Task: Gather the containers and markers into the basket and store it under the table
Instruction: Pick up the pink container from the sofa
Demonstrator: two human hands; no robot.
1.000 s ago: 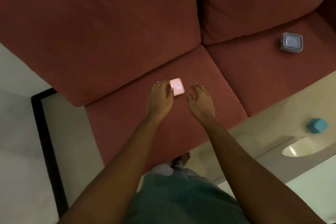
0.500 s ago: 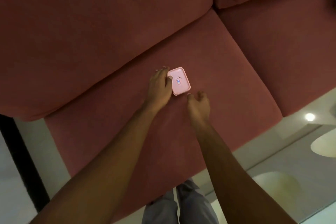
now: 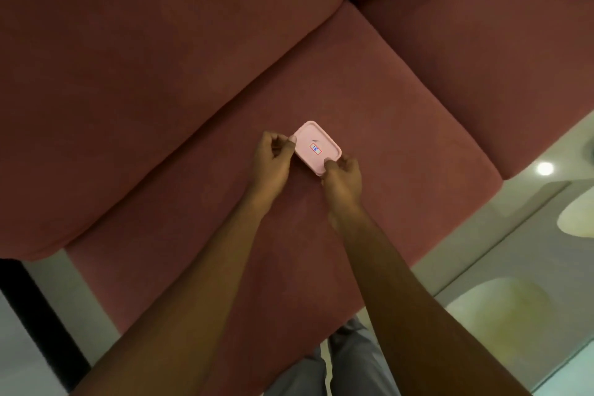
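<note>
Between the two hands, one pink container (image 3: 317, 148), lid on, sits on the red sofa seat cushion (image 3: 369, 100). Count: one container fully in view, two hands, no markers or basket in frame. Contents can't tell, lid is opaque; small label (image 3: 315, 148) on top reads "18". Left hand (image 3: 273, 161) pinches the container's left edge, fingers curled narrow, thumb on the lid rim. Right hand (image 3: 342, 175) grips the near right corner, fingers closed narrow on it. Both hands hold the same container. Can't tell if it's lifted or resting on the cushion. Past the fingertips: bare cushion up to the back cushion (image 3: 160, 58), plenty of room. Right of the right hand: open seat, then the cushion's front edge and glossy floor (image 3: 514, 267). Grey trousers (image 3: 353, 360) at bottom.
</note>
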